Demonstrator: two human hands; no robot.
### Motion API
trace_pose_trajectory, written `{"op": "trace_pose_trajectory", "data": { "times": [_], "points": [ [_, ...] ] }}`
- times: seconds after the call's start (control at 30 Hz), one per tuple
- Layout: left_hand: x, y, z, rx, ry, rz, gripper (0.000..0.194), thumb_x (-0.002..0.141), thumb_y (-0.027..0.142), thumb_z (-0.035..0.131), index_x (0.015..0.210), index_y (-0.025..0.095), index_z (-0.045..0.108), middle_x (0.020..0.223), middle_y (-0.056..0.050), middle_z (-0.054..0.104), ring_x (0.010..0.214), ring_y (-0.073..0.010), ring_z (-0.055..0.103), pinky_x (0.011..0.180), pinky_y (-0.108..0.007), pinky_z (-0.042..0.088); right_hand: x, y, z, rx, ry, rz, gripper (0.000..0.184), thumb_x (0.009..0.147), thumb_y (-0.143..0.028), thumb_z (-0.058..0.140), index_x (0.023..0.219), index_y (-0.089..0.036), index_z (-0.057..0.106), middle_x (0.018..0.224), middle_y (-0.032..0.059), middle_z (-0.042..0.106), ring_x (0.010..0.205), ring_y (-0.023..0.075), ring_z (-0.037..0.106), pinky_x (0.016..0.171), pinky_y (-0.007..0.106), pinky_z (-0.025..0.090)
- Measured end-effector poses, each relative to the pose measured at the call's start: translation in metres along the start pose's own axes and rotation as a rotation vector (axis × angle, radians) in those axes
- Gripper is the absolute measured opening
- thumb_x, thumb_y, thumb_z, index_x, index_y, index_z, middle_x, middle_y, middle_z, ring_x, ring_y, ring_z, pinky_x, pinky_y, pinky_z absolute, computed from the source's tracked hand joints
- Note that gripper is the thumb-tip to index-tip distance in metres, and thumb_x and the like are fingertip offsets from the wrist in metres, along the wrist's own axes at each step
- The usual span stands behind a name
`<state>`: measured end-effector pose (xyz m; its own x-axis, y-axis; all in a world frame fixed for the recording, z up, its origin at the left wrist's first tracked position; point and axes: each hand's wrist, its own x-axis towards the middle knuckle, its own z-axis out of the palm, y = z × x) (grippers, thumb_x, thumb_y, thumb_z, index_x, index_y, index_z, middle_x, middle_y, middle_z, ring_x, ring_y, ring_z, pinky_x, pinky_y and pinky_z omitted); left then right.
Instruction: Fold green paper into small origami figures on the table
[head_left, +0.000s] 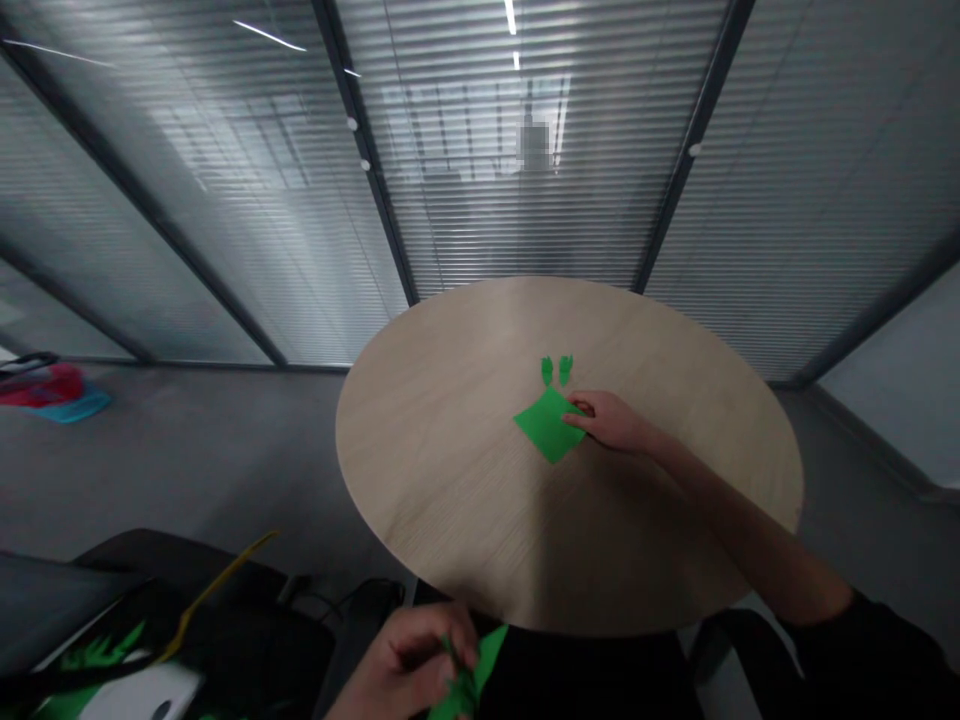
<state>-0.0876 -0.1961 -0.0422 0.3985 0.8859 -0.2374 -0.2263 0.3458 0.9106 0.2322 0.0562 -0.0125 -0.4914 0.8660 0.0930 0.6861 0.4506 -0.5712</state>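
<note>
My right hand (607, 420) reaches over the round table and pinches the right corner of a square sheet of green paper (550, 426). Just beyond that sheet lie two small green cut-out pieces (556, 370), side by side. Low in the view, in front of the table's near edge, my left hand (420, 655) has its fingers closed on a piece of green paper (489, 655). That piece looks folded or cut, and the fingers and the frame's lower edge hide part of it.
The round wooden table (450, 500) stands before a glass wall with blinds (525, 230). At lower left a dark bag or chair (247, 640) holds green paper scraps (101, 650), a white item (142, 695) and a yellow strip (214, 590). Red and blue things (56, 393) lie far left.
</note>
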Motion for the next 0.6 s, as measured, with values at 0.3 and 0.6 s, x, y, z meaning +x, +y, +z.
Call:
{"op": "trace_pose_trajectory", "data": {
  "times": [0.3,0.6],
  "points": [
    [0.043,0.039,0.054,-0.18,0.12,0.095,0.042,0.083,0.057,0.076,0.09,0.016,0.069,0.054,0.001,0.065,0.043,-0.0089,0.056,0.044,-0.016,0.046,0.0,0.001,0.0,-0.018,-0.002,0.009,0.02,0.091,-0.034,0.056,0.079,-0.018,0.059,0.077,0.0054,0.064,0.069,0.0183,0.054,0.065,0.03,0.034],
    [0.044,0.036,0.064,-0.161,0.117,0.142,0.039,0.085,0.054,0.076,0.086,0.017,0.064,0.056,0.002,0.066,0.043,-0.0069,0.059,0.046,-0.013,0.047,0.001,0.004,0.002,-0.033,0.022,0.013,0.018,0.09,-0.033,0.058,0.085,-0.018,0.065,0.076,0.0054,0.065,0.068,0.0183,0.054,0.064,0.03,0.034]
  ]
}}
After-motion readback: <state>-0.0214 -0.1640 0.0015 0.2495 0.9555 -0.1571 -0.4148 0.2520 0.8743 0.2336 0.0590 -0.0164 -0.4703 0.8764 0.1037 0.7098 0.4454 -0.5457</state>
